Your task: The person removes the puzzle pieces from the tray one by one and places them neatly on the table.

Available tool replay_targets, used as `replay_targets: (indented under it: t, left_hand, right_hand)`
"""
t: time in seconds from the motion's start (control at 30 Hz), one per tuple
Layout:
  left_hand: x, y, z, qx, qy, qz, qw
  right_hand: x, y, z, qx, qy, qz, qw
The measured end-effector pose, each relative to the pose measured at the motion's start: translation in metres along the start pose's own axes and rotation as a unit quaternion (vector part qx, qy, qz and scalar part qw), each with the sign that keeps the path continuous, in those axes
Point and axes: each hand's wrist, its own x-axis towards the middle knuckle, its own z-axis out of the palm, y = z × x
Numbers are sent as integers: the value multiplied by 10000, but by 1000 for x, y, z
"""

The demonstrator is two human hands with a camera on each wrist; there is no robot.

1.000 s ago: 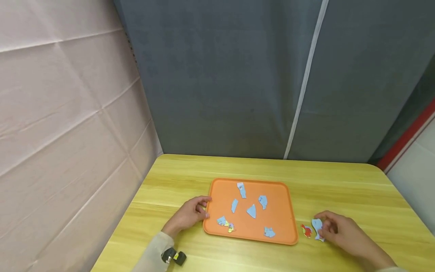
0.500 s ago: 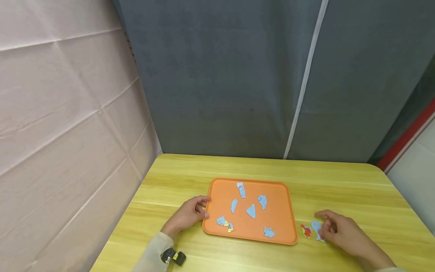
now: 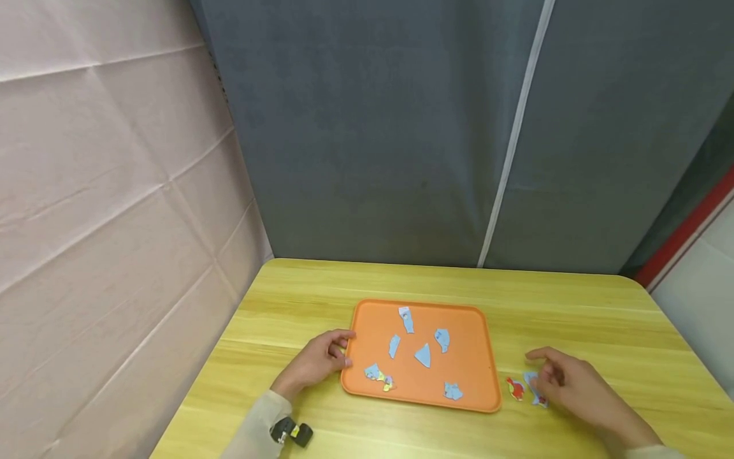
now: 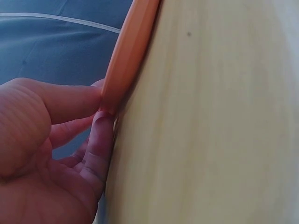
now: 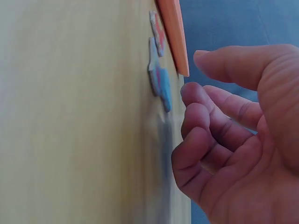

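Note:
At the left end of the orange tray (image 3: 424, 395), my left hand (image 3: 318, 360) holds the rim, index finger over it and thumb against the outer wall; the left wrist view shows both digits at the tray edge (image 4: 128, 56). My right hand (image 3: 576, 389) hovers right of the tray with fingers loosely bent and nothing between them. Below its fingertips lie light-blue puzzle pieces (image 3: 531, 381) with a reddish spot, partly covered by the hand. In the right wrist view these blue pieces (image 5: 153, 67) lie against each other, beside a red fish-like piece (image 5: 159, 35).
Several light-blue puzzle pieces lie spread on the tray, including a triangular one (image 3: 423, 356) and a joined cluster with yellow (image 3: 375, 375). The wooden table (image 3: 304, 287) ends at a grey curtain (image 3: 373, 159). A pale cloth (image 3: 115, 191) hangs at the left.
My right hand has let go of the blue pieces and drawn slightly up and left, its index finger straightening. The left hand stays on the tray rim.

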Motion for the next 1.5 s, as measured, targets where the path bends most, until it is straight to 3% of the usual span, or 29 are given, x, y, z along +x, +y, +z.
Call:
replay_targets:
  t: [0.5,0.83,1.33,1.5]
  left_hand:
    - [-1,0,-1,13,-30,45,10000]
    - [-2,4,0,-30,-60,6,10000]
    - [-2,0,1,-78,-47,37,10000]
    - [-2,0,1,-48,-28,80,10000]
  right_hand:
    - [20,-25,6,385,60,77,9992]
    - [33,-43,12,311,235,-263,9989]
    - [59,-53,32,689,100,-292,9971]
    - [71,-56,41,733,-35,-81,9973]
